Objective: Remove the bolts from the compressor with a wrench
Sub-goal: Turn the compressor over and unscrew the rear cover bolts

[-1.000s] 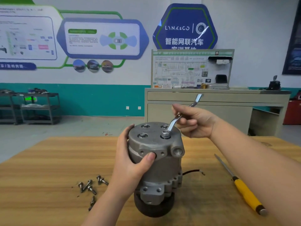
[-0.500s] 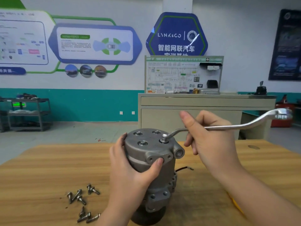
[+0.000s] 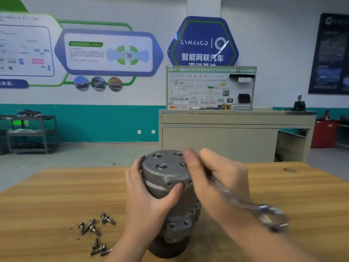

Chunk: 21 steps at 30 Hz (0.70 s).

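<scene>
Gripping: left hand [image 3: 149,203] wraps compressor [image 3: 166,186], upright on wooden table [image 3: 47,205].
Right hand [image 3: 217,178]: fingers curled round blurred wrench [image 3: 245,204] at compressor top.
Bolts [image 3: 94,231]: loose, left of compressor.

The wrench [image 3: 245,204] has swung round toward the person's right.

Bright, even room light with soft shadows.
We see the right hand [image 3: 217,178] and wrench [image 3: 264,210] smeared by blur; straight lines bend at the edges.
</scene>
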{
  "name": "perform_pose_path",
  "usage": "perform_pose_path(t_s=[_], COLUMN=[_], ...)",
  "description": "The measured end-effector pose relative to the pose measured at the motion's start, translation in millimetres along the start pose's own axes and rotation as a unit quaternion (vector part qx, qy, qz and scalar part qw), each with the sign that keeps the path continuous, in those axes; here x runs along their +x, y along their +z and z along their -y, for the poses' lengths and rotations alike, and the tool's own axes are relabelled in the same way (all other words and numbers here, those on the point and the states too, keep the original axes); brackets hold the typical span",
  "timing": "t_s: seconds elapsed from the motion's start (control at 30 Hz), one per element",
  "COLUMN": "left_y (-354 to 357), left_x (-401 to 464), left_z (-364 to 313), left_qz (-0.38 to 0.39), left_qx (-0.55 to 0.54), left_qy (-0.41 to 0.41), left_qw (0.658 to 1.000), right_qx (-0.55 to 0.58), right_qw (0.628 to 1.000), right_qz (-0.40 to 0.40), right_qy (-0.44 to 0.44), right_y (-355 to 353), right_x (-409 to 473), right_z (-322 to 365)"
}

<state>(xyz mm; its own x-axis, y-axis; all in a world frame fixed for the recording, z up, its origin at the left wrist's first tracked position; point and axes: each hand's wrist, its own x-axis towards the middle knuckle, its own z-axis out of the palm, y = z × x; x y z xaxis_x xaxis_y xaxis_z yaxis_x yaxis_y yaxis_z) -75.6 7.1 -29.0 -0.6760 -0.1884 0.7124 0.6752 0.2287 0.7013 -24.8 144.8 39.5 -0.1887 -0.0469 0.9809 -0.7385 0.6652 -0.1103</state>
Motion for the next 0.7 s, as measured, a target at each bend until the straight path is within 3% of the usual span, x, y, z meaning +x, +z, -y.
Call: perform_pose_path(t_s=[0.03,0.1,0.17,0.23,0.3,0.43,0.53,0.57,0.6,0.7], left_y=[-1,-6,-9,-11,-12,-13,-13,-13,-13,-10], left_x=[1,4,5,7,7,7,7,8,7,6], left_z=[-1,0,1,3,3,6,7,8,8,7], left_qz=[0.011,0.036,0.063,0.073,0.075,0.078,0.072,0.069,0.067,0.046], left_qx=[-0.01,-0.028,-0.046,-0.054,-0.057,-0.054,-0.052,-0.052,-0.052,-0.032], left_qy=[-0.002,-0.012,-0.024,-0.026,-0.026,-0.025,-0.019,-0.019,-0.02,-0.014], left_qw=[1.0,0.999,0.997,0.996,0.995,0.995,0.996,0.996,0.996,0.998], right_qx=[0.091,0.252,0.401,0.508,0.519,0.541,0.632,0.636,0.611,0.448], right_qw=[0.994,0.945,0.84,0.724,0.674,0.639,0.589,0.587,0.612,0.761], right_qz=[-0.011,-0.01,0.008,0.045,0.115,0.206,0.097,0.048,0.01,-0.018], right_qy=[0.059,0.21,0.365,0.465,0.514,0.506,0.495,0.499,0.502,0.469], right_y=[-4,-10,-11,-5,5,23,22,19,16,6], right_x=[-2,-3,2,14,27,53,76,81,82,64], right_z=[-7,-22,-42,-63,-79,-94,-91,-89,-86,-75])
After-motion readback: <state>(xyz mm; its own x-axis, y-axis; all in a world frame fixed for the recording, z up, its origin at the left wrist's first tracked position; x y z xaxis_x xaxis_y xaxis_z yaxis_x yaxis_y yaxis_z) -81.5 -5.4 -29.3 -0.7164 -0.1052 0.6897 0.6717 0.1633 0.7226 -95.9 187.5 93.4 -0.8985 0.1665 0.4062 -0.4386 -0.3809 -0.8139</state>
